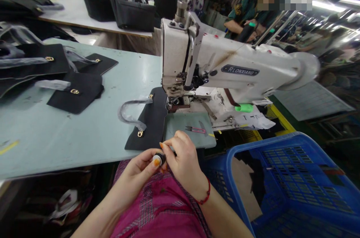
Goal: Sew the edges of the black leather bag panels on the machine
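My left hand [143, 166] pinches a small bobbin [159, 159] with a pale round face and a dark rim, above my lap. Close against it is my right hand [181, 155], thumb and forefinger pressed together at the bobbin's upper side; whatever lies between those fingertips is too small to make out. Just beyond my hands, a black bag panel [152, 121] with a plastic-wrapped handle [126, 112] and gold fittings lies on the table beside the needle area of the white sewing machine [225, 61]. Pink-handled thread snips [196, 129] rest on the machine's bed, right of the panel.
More black panels [78, 99] with wrapped handles lie on the pale table [112, 136] at left. A blue plastic basket [281, 140] holding cut pieces stands at my right. Behind are finished black bags [135, 14], a green thread spool [244, 108] on the machine, and several people.
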Tool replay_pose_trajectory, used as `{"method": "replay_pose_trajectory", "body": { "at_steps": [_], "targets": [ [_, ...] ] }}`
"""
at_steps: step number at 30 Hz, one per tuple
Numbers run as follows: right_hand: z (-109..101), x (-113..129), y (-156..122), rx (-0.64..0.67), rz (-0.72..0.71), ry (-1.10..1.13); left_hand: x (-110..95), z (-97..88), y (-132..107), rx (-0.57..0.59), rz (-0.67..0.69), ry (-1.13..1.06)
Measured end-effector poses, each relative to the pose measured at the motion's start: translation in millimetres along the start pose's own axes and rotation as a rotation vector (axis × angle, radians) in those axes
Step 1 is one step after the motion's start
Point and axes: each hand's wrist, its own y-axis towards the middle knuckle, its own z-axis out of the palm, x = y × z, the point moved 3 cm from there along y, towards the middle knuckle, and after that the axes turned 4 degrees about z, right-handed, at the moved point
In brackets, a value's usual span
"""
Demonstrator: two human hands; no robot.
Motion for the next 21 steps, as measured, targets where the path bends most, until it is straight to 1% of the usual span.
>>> {"method": "replay_pose_trajectory", "body": {
  "at_steps": [3,6,10,14,16,17,19,21],
  "targets": [
    [-1.3,1.7,-1.0,-0.032,0.027,0.034,-1.1,1.4,-0.3,-0.008,0.012,0.01],
    [-2.3,1.8,-1.3,-0.078,0.068,0.042,-0.5,2.6,-0.1,-0.059,0.055,0.005],
    [1.6,2.8,0.0,-0.134,0.091,0.023,1.7,2.9,1.5,-0.11,0.121,0.043],
    [2.5,4.5,4.8,-0.158,0.118,0.032,-0.7,4.3,4.1,-0.165,0.186,0.045],
    [-2.1,-0.3,7.3,-0.125,0.152,0.11,-4.2,4.0,5.3,-0.219,0.214,-0.007],
    [-5.0,-5.0,8.1,-0.081,0.172,0.169,-5.9,2.8,5.7,-0.25,0.218,-0.041],
    [-10.9,-17.7,8.1,0.05,0.207,0.304,-9.1,-1.8,6.2,-0.308,0.208,-0.09],
    [-16.4,-31.6,6.3,0.145,0.253,0.419,-12.4,-8.3,6.3,-0.344,0.183,-0.066]
  ]
}}
